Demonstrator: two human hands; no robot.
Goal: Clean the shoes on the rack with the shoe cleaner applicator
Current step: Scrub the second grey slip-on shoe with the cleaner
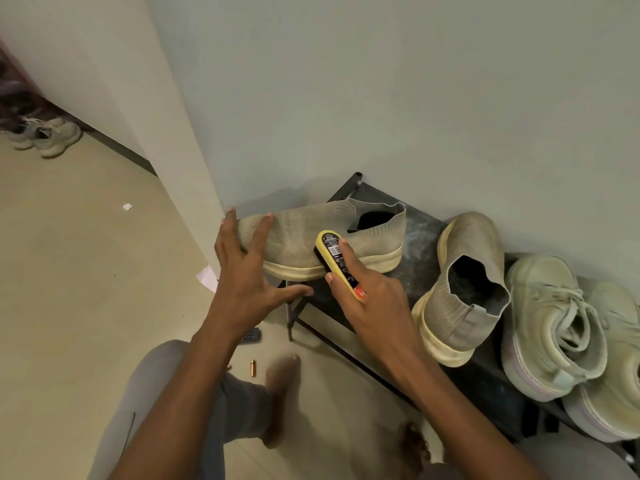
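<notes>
Two hands on beige knit shoe (pixel 311 233): left hand (pixel 247 271) splayed on toe, right hand (pixel 363 289) gripping yellow shoe cleaner applicator (pixel 334 251) against its side.

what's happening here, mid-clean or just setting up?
Mid-clean. A person crouches at a dark shoe rack by the wall. The right hand grips a yellow shoe cleaner applicator, its head pressed to the side of a beige knit slip-on lying crosswise on the rack's left end. The left hand, fingers spread, steadies that shoe's toe. Its mate and a pair of pale green lace-up sneakers sit untouched to the right.
</notes>
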